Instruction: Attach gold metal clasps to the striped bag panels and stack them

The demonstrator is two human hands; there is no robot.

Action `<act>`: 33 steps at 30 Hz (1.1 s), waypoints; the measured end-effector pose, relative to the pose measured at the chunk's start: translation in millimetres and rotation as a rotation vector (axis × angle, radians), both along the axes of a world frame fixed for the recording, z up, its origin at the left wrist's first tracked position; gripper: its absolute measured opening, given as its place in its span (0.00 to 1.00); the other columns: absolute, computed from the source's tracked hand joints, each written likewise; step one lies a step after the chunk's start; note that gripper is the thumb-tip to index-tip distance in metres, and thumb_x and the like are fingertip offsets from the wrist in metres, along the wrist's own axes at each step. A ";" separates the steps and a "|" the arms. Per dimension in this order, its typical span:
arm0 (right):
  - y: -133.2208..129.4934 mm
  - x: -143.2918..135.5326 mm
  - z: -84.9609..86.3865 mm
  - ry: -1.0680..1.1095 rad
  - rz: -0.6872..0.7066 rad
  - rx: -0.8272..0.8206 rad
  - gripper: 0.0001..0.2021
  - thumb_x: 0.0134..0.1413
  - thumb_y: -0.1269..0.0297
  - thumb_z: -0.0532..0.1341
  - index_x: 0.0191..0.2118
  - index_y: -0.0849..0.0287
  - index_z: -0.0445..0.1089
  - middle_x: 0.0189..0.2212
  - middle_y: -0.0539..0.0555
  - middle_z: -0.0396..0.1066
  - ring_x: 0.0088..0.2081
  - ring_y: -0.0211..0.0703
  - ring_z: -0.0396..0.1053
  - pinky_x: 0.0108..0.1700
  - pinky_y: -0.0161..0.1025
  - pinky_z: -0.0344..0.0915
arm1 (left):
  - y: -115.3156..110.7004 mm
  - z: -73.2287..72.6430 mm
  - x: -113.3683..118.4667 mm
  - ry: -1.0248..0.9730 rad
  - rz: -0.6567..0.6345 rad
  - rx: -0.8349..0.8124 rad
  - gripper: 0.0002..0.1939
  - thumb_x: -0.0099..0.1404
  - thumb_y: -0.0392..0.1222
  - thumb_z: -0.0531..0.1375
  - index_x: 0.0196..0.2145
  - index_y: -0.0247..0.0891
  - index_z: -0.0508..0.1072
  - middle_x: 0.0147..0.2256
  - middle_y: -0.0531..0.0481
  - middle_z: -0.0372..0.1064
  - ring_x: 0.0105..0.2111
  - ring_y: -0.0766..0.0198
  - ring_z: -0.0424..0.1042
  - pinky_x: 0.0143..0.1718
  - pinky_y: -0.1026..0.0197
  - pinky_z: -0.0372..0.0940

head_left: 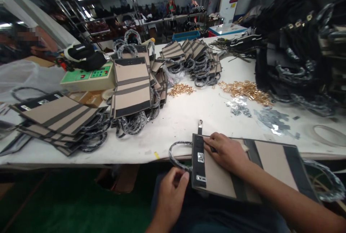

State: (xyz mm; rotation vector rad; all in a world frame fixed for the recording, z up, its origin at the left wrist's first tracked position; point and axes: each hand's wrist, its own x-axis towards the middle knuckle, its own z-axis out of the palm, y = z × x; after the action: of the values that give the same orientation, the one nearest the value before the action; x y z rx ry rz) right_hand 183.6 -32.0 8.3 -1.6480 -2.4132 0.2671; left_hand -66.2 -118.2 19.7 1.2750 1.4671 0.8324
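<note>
A flat handbag panel, beige with dark bands, lies partly over the table's front edge. Its dark end strip carries silver metal fittings, and a short strap with a metal tip sticks out beyond the far edge. A plastic-wrapped handle loops out to the left. My left hand is closed beside the foot of this handle, thumb against curled fingers; what they pinch is hidden. On top of the panel rests my right hand, fingers curled around something small and dark that is mostly covered.
Stacks of similar panels stand at the left and back of the white table. Gold metal pieces and silver plates lie in heaps. Black bags are piled right, with a green-topped machine left. People work farther back.
</note>
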 end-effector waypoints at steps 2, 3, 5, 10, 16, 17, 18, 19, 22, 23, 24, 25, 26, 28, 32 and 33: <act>0.8 0.2 4.8 0.008 0.004 -0.028 0.14 0.75 0.54 0.54 0.54 0.48 0.74 0.46 0.54 0.73 0.48 0.51 0.73 0.36 0.41 0.63 | 6.1 10.0 -9.8 0.330 0.009 0.335 0.12 0.72 0.50 0.60 0.38 0.40 0.78 0.40 0.43 0.77 0.42 0.52 0.76 0.47 0.50 0.71; 0.8 0.0 6.7 0.012 -0.001 -0.035 0.13 0.75 0.55 0.54 0.53 0.48 0.74 0.45 0.54 0.72 0.48 0.51 0.73 0.36 0.41 0.63 | 12.8 13.5 -10.1 0.440 -0.024 0.480 0.11 0.72 0.47 0.60 0.43 0.40 0.79 0.45 0.42 0.78 0.48 0.50 0.75 0.52 0.48 0.70; 0.2 -1.7 9.5 0.019 -0.011 -0.044 0.12 0.74 0.56 0.54 0.51 0.50 0.74 0.45 0.55 0.72 0.47 0.51 0.73 0.38 0.42 0.64 | 32.6 14.9 -3.1 0.589 -0.171 0.657 0.19 0.72 0.44 0.59 0.58 0.40 0.75 0.58 0.39 0.73 0.61 0.47 0.69 0.64 0.42 0.64; 2.7 -13.8 15.0 0.041 -0.012 -0.103 0.09 0.68 0.66 0.58 0.47 0.56 0.74 0.46 0.57 0.73 0.47 0.52 0.73 0.43 0.44 0.68 | 87.3 -10.1 20.3 0.823 -0.494 0.671 0.30 0.72 0.45 0.59 0.68 0.36 0.65 0.68 0.39 0.64 0.69 0.45 0.62 0.69 0.37 0.59; 11.7 -25.5 18.0 0.032 -0.023 -0.197 0.15 0.58 0.70 0.62 0.51 0.61 0.74 0.50 0.61 0.73 0.51 0.58 0.73 0.48 0.48 0.72 | 106.2 -31.4 13.4 0.930 -0.528 0.757 0.29 0.72 0.43 0.58 0.69 0.41 0.66 0.67 0.43 0.66 0.65 0.48 0.68 0.65 0.41 0.65; 11.8 -25.8 17.1 0.035 -0.027 -0.202 0.15 0.58 0.70 0.62 0.51 0.61 0.74 0.50 0.61 0.73 0.51 0.58 0.73 0.48 0.48 0.73 | 105.9 -31.2 12.8 0.946 -0.535 0.765 0.29 0.72 0.43 0.58 0.69 0.42 0.66 0.67 0.44 0.67 0.64 0.48 0.68 0.65 0.42 0.65; 11.6 -25.7 15.8 0.038 -0.025 -0.202 0.15 0.58 0.69 0.62 0.51 0.60 0.74 0.50 0.61 0.73 0.51 0.58 0.73 0.49 0.48 0.73 | 105.6 -30.8 12.6 0.960 -0.541 0.773 0.29 0.72 0.43 0.57 0.69 0.42 0.65 0.67 0.44 0.67 0.64 0.48 0.68 0.64 0.43 0.66; 11.3 -25.5 14.0 0.036 -0.023 -0.200 0.15 0.59 0.69 0.62 0.51 0.60 0.74 0.50 0.61 0.73 0.51 0.58 0.73 0.49 0.48 0.73 | 105.5 -30.6 12.7 0.971 -0.543 0.785 0.29 0.73 0.43 0.57 0.69 0.42 0.65 0.67 0.45 0.67 0.64 0.49 0.68 0.64 0.43 0.66; 11.1 -25.7 8.3 -0.002 -0.003 -0.176 0.17 0.59 0.68 0.64 0.54 0.61 0.73 0.51 0.62 0.73 0.50 0.59 0.74 0.49 0.49 0.74 | 106.9 -32.2 13.0 1.002 -0.541 0.831 0.28 0.74 0.44 0.57 0.69 0.42 0.65 0.66 0.45 0.67 0.64 0.50 0.68 0.64 0.44 0.65; 11.5 -26.1 6.9 -0.021 0.009 -0.166 0.18 0.59 0.68 0.64 0.54 0.62 0.72 0.51 0.62 0.73 0.50 0.59 0.74 0.48 0.49 0.74 | 107.8 -33.4 12.9 1.011 -0.540 0.848 0.28 0.74 0.45 0.56 0.69 0.42 0.65 0.66 0.45 0.67 0.64 0.50 0.68 0.64 0.45 0.64; 12.1 -26.7 6.0 -0.039 0.020 -0.153 0.18 0.59 0.67 0.65 0.55 0.62 0.72 0.50 0.63 0.73 0.49 0.59 0.74 0.47 0.48 0.74 | 108.8 -34.6 12.7 1.017 -0.539 0.864 0.28 0.74 0.45 0.56 0.69 0.42 0.65 0.66 0.46 0.67 0.64 0.50 0.68 0.64 0.45 0.64; 12.9 -27.4 5.7 -0.055 0.031 -0.140 0.18 0.59 0.66 0.65 0.55 0.63 0.72 0.50 0.63 0.73 0.48 0.59 0.74 0.46 0.48 0.74 | 109.8 -35.7 12.6 1.019 -0.539 0.878 0.28 0.74 0.45 0.57 0.69 0.43 0.65 0.66 0.46 0.67 0.64 0.50 0.68 0.64 0.45 0.64; 13.7 -28.1 5.8 -0.071 0.045 -0.128 0.18 0.60 0.66 0.65 0.55 0.63 0.72 0.49 0.63 0.73 0.47 0.59 0.74 0.44 0.47 0.75 | 110.7 -36.5 12.6 1.019 -0.538 0.888 0.28 0.74 0.46 0.57 0.69 0.43 0.66 0.66 0.46 0.68 0.63 0.50 0.68 0.63 0.46 0.64; 14.6 -29.8 6.7 -0.103 0.070 -0.103 0.16 0.62 0.67 0.63 0.54 0.66 0.72 0.48 0.64 0.74 0.46 0.59 0.75 0.41 0.46 0.75 | 112.2 -37.1 13.1 1.017 -0.537 0.899 0.28 0.74 0.46 0.58 0.69 0.43 0.66 0.65 0.46 0.68 0.63 0.50 0.69 0.63 0.46 0.64; 13.2 -34.8 8.0 -0.159 0.088 -0.026 0.14 0.64 0.72 0.60 0.54 0.69 0.72 0.45 0.66 0.75 0.43 0.58 0.76 0.36 0.46 0.75 | 112.8 -36.1 14.7 1.022 -0.532 0.902 0.27 0.73 0.46 0.58 0.67 0.43 0.68 0.64 0.45 0.70 0.62 0.49 0.69 0.62 0.45 0.65; 12.9 -36.2 8.6 -0.168 0.087 -0.002 0.14 0.64 0.73 0.60 0.54 0.69 0.72 0.45 0.66 0.75 0.41 0.57 0.76 0.35 0.46 0.75 | 112.6 -35.9 14.6 1.024 -0.530 0.903 0.26 0.73 0.46 0.58 0.67 0.43 0.68 0.64 0.45 0.70 0.62 0.49 0.69 0.61 0.45 0.65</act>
State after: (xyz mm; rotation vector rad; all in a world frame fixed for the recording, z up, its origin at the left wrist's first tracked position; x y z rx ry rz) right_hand 147.3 -19.1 16.8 -1.6293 -2.6119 0.1504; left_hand -51.6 -5.5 -16.2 2.9215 1.3336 0.4533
